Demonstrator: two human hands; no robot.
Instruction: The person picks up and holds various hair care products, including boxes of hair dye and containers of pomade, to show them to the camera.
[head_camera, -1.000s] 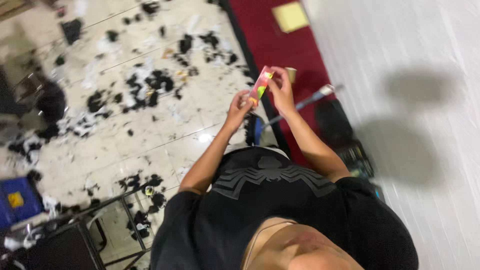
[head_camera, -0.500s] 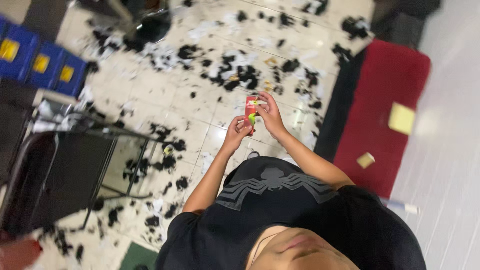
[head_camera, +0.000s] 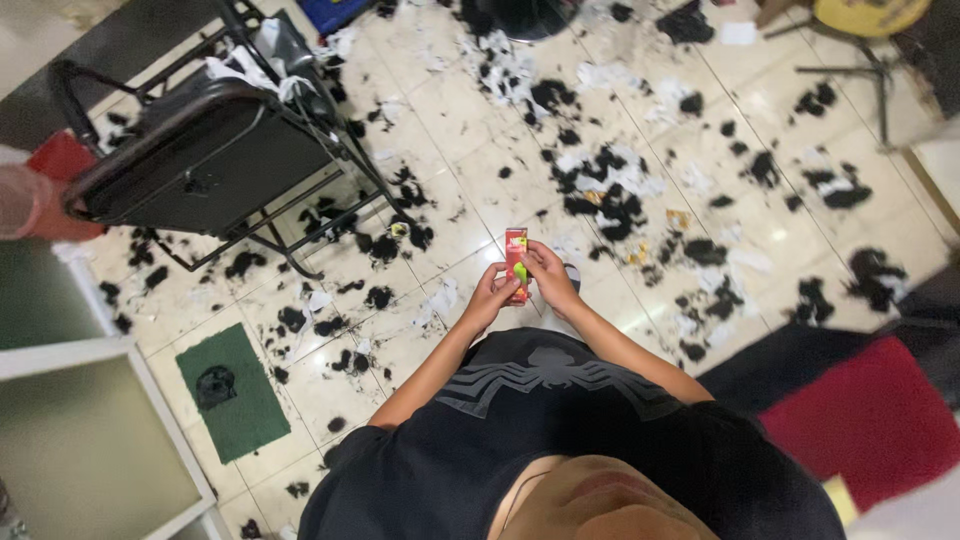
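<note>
Red packet held upright in both hands

A small red packet (head_camera: 516, 264) with a green patch stands long axis vertical at chest height, above a tiled floor (head_camera: 470, 130) strewn with dark hair clippings. The left hand (head_camera: 487, 297) and right hand (head_camera: 549, 279) each grip it, fingers closed on opposite sides.

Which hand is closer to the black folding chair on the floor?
Left. The left hand grips the small red box on the side facing the black folding chair. The right hand holds the box's other side, farther from the chair.
</note>
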